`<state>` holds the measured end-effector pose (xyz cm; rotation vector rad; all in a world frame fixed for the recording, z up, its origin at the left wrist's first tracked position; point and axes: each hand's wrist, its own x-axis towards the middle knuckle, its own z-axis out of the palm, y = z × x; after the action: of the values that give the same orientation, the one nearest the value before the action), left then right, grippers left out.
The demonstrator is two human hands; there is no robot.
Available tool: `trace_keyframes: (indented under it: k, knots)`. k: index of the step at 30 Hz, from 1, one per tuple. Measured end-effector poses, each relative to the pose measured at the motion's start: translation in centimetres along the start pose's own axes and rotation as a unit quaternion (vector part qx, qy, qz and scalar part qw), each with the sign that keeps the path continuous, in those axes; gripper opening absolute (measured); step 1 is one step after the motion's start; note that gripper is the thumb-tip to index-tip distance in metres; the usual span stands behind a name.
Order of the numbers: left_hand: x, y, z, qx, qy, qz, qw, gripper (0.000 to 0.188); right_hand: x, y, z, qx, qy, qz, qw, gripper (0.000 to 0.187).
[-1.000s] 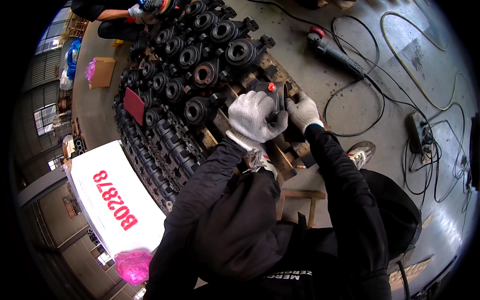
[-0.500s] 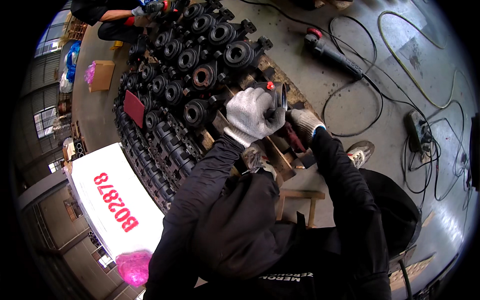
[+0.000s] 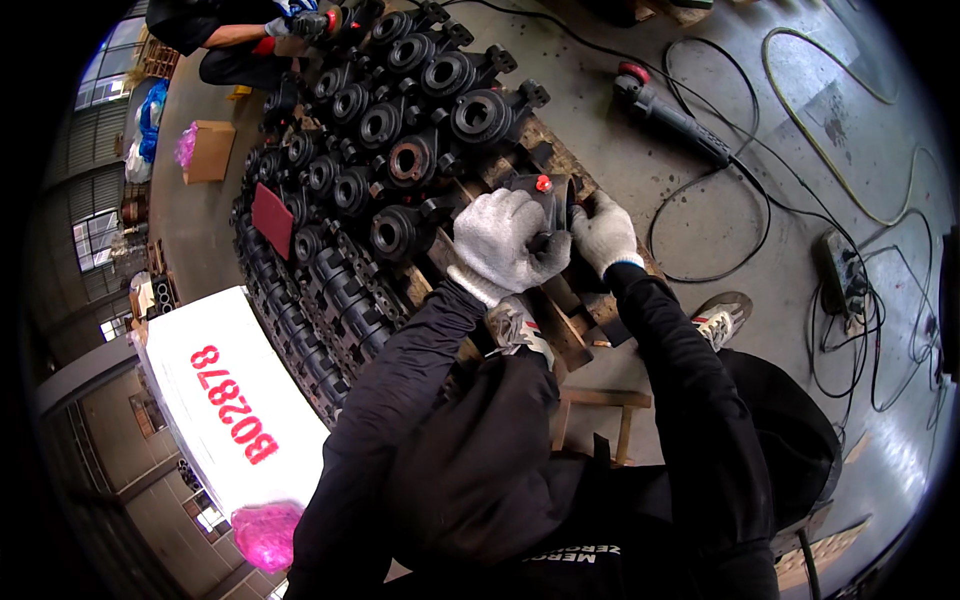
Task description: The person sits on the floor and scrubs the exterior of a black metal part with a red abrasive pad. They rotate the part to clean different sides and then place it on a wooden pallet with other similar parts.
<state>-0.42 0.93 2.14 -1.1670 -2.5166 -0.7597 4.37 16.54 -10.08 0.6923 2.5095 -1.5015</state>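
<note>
Grey-white knit covered the person's left hand (image 3: 500, 240) and right hand (image 3: 606, 235), which met over the near end of a weathered, splintery wooden pallet (image 3: 572, 158). Between them, above that end, was a dark grey metal cylinder (image 3: 558, 192) topped by a bright red plug (image 3: 544, 183); its long axis seemed to run left to right, its rim just beside the right fingertips, the nearer ones. From where I stood, the left fingers looked curled around the cylinder; whether the right's bunched fingers pinched anything, I couldn't tell. Rough black cast housings (image 3: 500, 125) with round bores crowded the pallet's far side, and a slim grey angle grinder (image 3: 685, 130) lay to its right.
</note>
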Motion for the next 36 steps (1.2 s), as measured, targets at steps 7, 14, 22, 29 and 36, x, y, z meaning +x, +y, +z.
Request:
trace_keyframes:
  k: [7,14,22,29,36]
  knots:
    - [0.0,0.2,0.2,0.03,0.009,-0.014,0.999,0.035,0.2,5.4,-0.2,-0.076,-0.287,-0.176,0.938,0.033]
    - [-0.7,0.5,0.2,0.017,0.007,-0.007,1.0,0.035,-1.0,4.9,-0.7,-0.11,-0.289,-0.199,0.93,0.025]
    - [-0.5,0.4,0.1,-0.009,0.005,0.007,1.0,0.034,0.5,1.7,0.3,-0.073,-0.083,0.012,0.994,0.041]
    - [-0.5,0.5,-0.2,-0.026,-0.001,0.006,1.0,0.033,0.8,1.5,0.9,-0.09,0.041,-0.125,0.987,0.025]
    - [-1.2,0.6,-0.1,-0.009,0.014,-0.004,1.0,0.032,2.4,1.2,0.9,-0.072,0.06,-0.187,0.978,0.025]
